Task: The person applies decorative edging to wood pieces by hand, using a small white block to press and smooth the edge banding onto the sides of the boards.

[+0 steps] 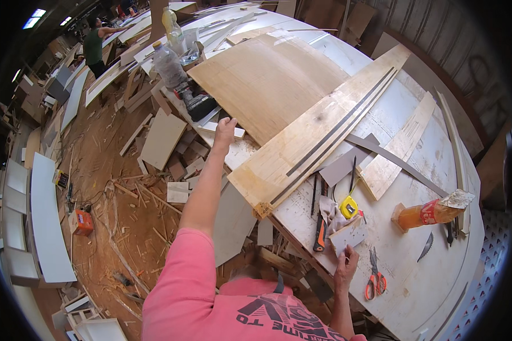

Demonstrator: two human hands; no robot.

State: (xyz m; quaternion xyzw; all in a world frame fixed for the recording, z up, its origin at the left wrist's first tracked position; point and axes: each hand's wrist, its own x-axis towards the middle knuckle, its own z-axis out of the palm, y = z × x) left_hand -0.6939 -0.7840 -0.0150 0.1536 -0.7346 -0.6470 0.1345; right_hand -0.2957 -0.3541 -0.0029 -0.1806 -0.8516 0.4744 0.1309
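My left hand (224, 132) is closed at the near left edge of a thin plywood sheet (267, 79), seemingly gripping it. The sheet lies on the white-topped workbench (415, 284). Beside that hand is a small pale wood strip (210, 127). My right hand (345, 268), low at the bench's near edge, pinches a small white board (349, 236). Close to this board are a yellow tape measure (349, 207), a crumpled cloth (331, 211) and an orange-and-black tool handle (320, 238). Scissors with orange handles (375, 284) lie to the right of my right hand.
A long plank (318, 122) with dark strips crosses the bench. A bottle of orange liquid (424, 215) stands at right. A cordless drill (196, 103) and clear plastic bottles (168, 62) line the left edge. Offcuts litter the floor (125, 210). Another person (94, 48) works far left.
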